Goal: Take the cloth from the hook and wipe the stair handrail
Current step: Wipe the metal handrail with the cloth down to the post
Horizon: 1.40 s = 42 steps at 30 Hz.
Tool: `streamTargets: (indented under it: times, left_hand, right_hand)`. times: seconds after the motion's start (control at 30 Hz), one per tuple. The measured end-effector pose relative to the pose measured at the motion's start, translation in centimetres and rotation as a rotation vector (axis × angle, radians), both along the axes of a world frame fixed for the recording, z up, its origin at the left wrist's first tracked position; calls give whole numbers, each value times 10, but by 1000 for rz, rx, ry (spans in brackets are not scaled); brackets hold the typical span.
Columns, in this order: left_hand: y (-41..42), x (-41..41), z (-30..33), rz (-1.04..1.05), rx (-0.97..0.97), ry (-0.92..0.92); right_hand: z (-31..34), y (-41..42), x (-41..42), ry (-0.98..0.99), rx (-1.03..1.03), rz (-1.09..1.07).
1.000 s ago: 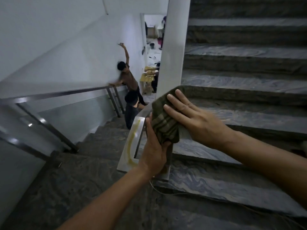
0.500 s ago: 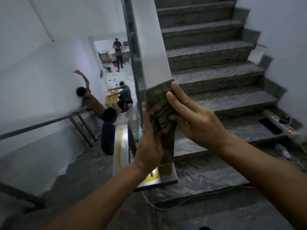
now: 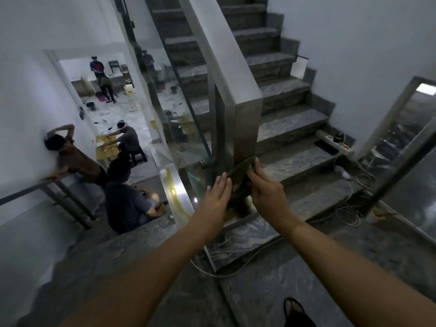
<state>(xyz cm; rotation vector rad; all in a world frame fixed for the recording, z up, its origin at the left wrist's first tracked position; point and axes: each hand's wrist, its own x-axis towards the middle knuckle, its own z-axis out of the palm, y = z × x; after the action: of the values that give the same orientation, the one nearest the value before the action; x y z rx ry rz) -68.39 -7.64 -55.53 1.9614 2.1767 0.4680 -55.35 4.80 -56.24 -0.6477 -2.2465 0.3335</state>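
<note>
Both hands hold the cloth [image 3: 239, 182]: left hand [image 3: 215, 201] flat against it, right hand [image 3: 266, 192] pinching. Soft, light, limp; best bunched before wiping the rail [image 3: 221, 57].

Grey marble stairs [image 3: 283, 90] are climbing far right between white walls [image 3: 354, 43]. A doorway [image 3: 103, 90] is opening far left onto a littered floor.

Landing [image 3: 271, 291]: dark veined stone is spreading across the foreground.
Cable [image 3: 247, 260]: a white lead is trailing over the landing toward the steps.
Foot [image 3: 295, 310]: a sandalled foot is standing on the landing.
Power strip [image 3: 335, 142]: lying on a step [image 3: 295, 159] near the wall, plugs in it.
</note>
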Motion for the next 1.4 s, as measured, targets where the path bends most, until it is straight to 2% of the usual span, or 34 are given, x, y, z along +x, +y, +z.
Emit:
streamTargets:
  times: [0.1, 0.2, 0.27, 0.37, 0.53, 0.67, 0.73, 0.9, 1.07, 1.3, 1.4]
  left_hand:
    - [-3, 5, -7, 10, -197, 150]
    - [-2, 11, -16, 36, -344, 220]
    - [-3, 13, -23, 62, -402, 204]
    - [-7, 13, -32, 74, -393, 149]
    - [-23, 3, -39, 78, -390, 117]
    - [-44, -5, -41, 168, -345, 47]
    - [-49, -6, -42, 222, -330, 1]
    - [-39, 3, -44, 330, -270, 14]
    - [-40, 2, -47, 314, -270, 66]
    - [-53, -33, -40, 248, -320, 147]
    - [-48, -23, -31, 379, -282, 176]
  right_hand:
    - [-21, -12, 4, -165, -132, -47]
    - [-36, -19, 3, -394, -222, -82]
    - [-41, -25, 1, -571, -313, -99]
    - [-46, -30, -2, -698, -271, -151]
    - [-49, -42, -6, -657, -316, -154]
    - [-50, -65, -12, -545, -236, 51]
    - [-53, -69, -13, -496, -262, 131]
    - [-51, -38, 9, -326, -357, -54]
    - [-57, -45, 1, -522, -241, -161]
    - [-50, -63, -5, -567, -199, 168]
    - [-49, -42, 8, -498, -191, 126]
